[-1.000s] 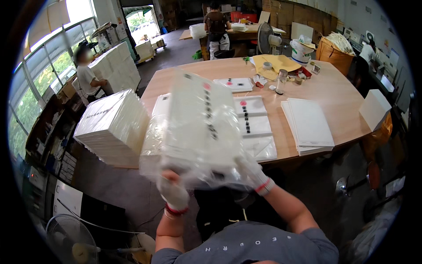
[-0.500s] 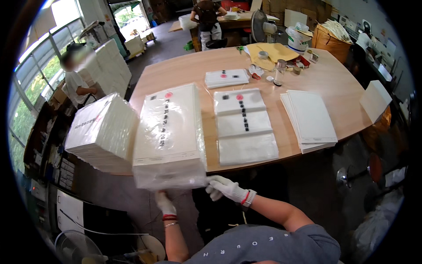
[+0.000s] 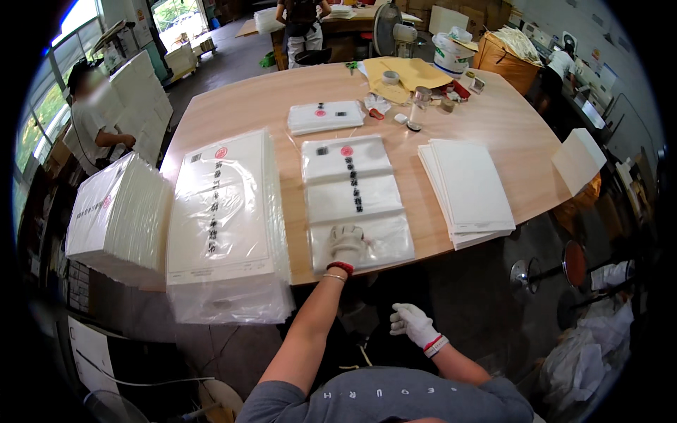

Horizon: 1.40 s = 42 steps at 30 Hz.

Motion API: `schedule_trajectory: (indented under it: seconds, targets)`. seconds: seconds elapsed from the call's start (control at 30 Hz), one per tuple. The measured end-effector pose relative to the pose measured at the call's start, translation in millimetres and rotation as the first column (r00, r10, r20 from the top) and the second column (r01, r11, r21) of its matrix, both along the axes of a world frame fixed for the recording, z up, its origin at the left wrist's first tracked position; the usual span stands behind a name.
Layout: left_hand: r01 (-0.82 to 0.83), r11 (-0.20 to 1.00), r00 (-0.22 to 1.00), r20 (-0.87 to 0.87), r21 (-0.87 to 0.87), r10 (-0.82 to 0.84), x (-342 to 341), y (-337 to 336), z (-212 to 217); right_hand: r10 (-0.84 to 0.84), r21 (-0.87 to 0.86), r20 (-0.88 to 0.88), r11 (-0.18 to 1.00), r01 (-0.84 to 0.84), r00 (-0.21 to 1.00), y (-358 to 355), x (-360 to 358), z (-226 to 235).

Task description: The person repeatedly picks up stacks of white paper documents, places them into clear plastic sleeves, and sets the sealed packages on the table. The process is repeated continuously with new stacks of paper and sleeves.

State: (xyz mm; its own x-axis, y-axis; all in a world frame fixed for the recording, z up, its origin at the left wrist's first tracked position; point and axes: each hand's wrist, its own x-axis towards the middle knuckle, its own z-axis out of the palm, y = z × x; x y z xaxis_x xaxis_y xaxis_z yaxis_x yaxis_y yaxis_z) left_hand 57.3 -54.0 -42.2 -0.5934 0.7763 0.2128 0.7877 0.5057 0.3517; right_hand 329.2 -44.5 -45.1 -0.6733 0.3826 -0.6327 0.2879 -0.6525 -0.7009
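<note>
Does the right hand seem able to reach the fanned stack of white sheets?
Probably yes: the right hand looks empty, the white sheets lie uncovered near the front edge of the table, and only that edge seems to lie between them.

The broad pale-brown table (image 3: 243, 106) in front of me looks like smooth wood with a faint sheen. Clear film, glossy and wrinkled, wraps the tall white rectangular stack (image 3: 236, 197); the flat, printed translucent plastic bags (image 3: 326, 201) shine along their creases. Matt white paper sheets (image 3: 471, 187) look smooth, the white cloth gloves (image 3: 415, 323) dull and soft, the round stool base (image 3: 519, 273) polished metal.
</note>
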Motion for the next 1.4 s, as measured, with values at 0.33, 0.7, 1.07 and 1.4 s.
schedule_trajectory:
  seconds: [0.33, 0.7, 1.07, 1.4]
  targets:
    - [-0.011, 0.967, 0.889, 0.446, 0.253, -0.107, -15.0, 12.8, 46.3, -0.034, 0.209, -0.257, 0.974, 0.09, 0.966, 57.8, -128.2, 38.5]
    - [-0.616, 0.678, 0.342, 0.912, 0.4, -0.227, -41.9, 3.6, 69.7, -0.1, 0.981, 0.086, -0.162, -0.102, 0.991, 122.1, -104.0, 28.5]
    - [-0.093, 0.855, 0.675, 0.663, 0.511, -0.323, -7.9, 2.4, 148.1, 0.053, 0.823, 0.254, -0.537, -0.186, 0.966, 60.3, -214.6, 45.7]
    - [0.146, 0.879, 0.987, -0.008, 0.454, -0.16, 21.8, -29.3, 120.7, 0.11, 0.99, 0.083, 0.102, -0.094, 0.99, 176.9, -44.8, 46.5]
